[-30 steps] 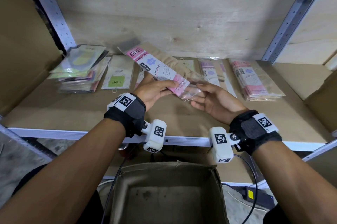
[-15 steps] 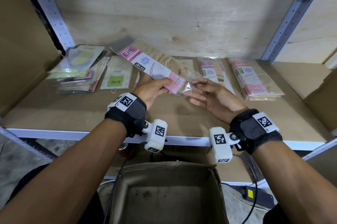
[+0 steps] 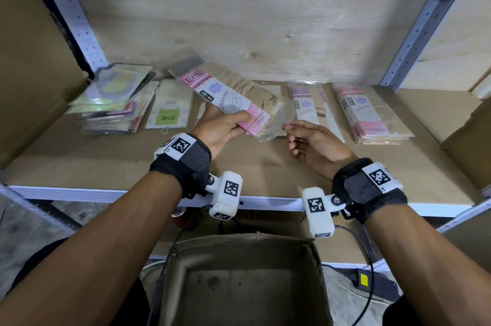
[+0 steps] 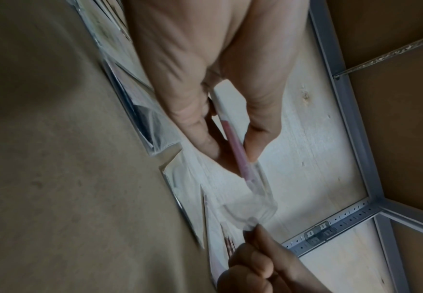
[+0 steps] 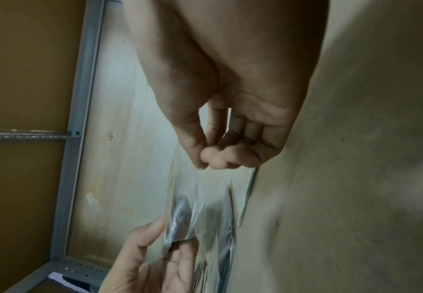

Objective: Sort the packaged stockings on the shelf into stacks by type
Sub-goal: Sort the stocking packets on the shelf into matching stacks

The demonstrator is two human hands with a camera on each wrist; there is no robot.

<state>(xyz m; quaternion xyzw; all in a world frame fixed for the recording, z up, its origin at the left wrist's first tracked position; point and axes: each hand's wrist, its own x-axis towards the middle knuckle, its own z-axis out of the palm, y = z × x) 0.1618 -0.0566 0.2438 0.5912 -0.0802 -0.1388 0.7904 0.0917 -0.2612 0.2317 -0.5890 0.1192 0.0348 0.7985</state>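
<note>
item: pink ene stocking packet (image 3: 228, 99), tan hosiery inside, held tilted above the shelf board (image 3: 79, 161) at centre frame. i had the left hand (image 3: 221, 130) gripping its lower end, thumb on top and fingers curled beneath; in the left wrist view the packet (image 4: 233, 136) showed edge-on between thumb and fingers. the right hand (image 3: 316, 143) pinched the clear plastic flap (image 3: 279, 120) at the packet's lower right, thumb against fingertip, remaining fingers curled in; the right wrist view (image 5: 215, 126) was blurred, so the pinch looked closed on film, as best i could judge.

also on the shelf board: a mixed, untidy stack of green and pink packets (image 3: 114, 102) at left of frame; one green-label ene packet (image 3: 170, 108) just beside it; lilac-label packets (image 3: 305, 102) right of centre; a neat pink stack (image 3: 368, 113) at right. an open cardboard box (image 3: 244, 286) sat at lower centre.
</note>
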